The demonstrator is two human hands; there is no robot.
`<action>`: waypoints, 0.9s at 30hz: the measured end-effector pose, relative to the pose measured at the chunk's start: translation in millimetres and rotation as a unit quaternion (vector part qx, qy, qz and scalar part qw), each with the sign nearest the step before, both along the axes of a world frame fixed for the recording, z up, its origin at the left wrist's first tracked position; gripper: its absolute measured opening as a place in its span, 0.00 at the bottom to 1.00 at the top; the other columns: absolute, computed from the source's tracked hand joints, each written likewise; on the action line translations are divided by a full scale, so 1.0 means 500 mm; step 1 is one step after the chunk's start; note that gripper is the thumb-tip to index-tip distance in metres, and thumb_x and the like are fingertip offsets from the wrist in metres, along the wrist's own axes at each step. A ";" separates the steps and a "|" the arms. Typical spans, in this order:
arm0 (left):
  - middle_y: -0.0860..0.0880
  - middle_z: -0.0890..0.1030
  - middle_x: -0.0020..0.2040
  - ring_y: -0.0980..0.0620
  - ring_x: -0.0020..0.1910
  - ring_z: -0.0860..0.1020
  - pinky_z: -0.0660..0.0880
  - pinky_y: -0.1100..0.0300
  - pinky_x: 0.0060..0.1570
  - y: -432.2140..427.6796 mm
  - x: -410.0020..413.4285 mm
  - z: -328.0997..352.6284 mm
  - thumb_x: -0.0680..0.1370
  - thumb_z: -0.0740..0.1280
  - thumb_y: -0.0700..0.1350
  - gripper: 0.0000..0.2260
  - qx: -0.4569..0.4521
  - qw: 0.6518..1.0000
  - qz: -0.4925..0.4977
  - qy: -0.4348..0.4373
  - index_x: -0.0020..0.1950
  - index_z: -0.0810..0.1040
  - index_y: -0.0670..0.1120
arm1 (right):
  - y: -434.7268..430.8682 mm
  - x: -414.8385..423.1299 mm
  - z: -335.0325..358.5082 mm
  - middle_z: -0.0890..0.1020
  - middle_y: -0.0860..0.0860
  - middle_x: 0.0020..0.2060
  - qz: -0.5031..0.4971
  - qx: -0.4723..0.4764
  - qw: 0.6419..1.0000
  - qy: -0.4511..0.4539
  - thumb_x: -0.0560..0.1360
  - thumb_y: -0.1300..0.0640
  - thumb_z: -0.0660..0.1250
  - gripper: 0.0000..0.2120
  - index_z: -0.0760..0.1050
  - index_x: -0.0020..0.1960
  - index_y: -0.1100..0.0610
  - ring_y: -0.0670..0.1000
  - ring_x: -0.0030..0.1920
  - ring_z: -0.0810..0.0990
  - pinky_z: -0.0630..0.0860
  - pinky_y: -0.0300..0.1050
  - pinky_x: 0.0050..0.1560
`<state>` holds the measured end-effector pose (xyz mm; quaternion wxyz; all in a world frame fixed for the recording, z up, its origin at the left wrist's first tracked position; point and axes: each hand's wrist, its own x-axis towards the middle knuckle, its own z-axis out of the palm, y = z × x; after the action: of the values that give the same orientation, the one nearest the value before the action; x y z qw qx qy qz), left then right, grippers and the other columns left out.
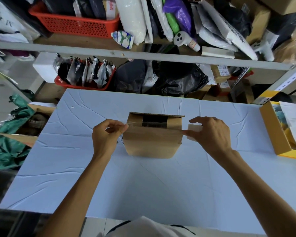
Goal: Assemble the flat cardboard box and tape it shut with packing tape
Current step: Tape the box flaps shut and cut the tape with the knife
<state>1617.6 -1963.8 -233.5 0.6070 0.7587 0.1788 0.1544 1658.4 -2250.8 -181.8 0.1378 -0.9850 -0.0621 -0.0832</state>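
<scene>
While the box sits mid-table, left hand pinches the tape end, right hand grips the roll, taping step underway; next, probably press the strip down over the flaps.

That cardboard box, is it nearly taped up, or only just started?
About midway. The cardboard box already stands folded into shape on the table. In hand: the left hand pinches the clear tape's end, the right hand holds the tape roll, stretching a strip across. A dark gap between flaps still needs sealing.
</scene>
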 end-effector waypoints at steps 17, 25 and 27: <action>0.50 0.82 0.43 0.52 0.40 0.83 0.78 0.66 0.43 -0.013 0.004 -0.036 0.69 0.77 0.39 0.09 0.019 0.995 -0.022 -0.095 0.46 0.81 0.41 | 0.002 0.019 -0.016 0.85 0.54 0.48 0.040 -0.061 0.997 -0.026 0.68 0.39 0.73 0.29 0.74 0.65 0.49 0.59 0.48 0.82 0.75 0.48 0.47; 0.55 0.79 0.62 0.53 0.42 0.83 0.80 0.60 0.49 0.002 0.013 -0.033 0.66 0.78 0.37 0.34 -0.037 0.996 -0.063 -0.041 0.69 0.72 0.53 | -0.021 0.044 -0.004 0.84 0.50 0.47 0.117 -0.055 0.991 0.031 0.69 0.41 0.72 0.23 0.76 0.63 0.43 0.54 0.49 0.81 0.66 0.42 0.42; 0.53 0.82 0.57 0.53 0.43 0.83 0.80 0.60 0.49 0.004 0.017 -0.027 0.66 0.78 0.38 0.32 -0.049 0.996 -0.070 -0.026 0.67 0.73 0.51 | -0.024 0.051 -0.005 0.84 0.50 0.45 0.116 -0.041 0.991 0.043 0.68 0.39 0.72 0.25 0.75 0.63 0.43 0.55 0.48 0.81 0.66 0.42 0.41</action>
<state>1626.3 -1961.8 -247.2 0.6575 0.7342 0.1174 0.1222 1684.0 -2262.9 -184.5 0.1086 -0.9786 -0.1734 -0.0213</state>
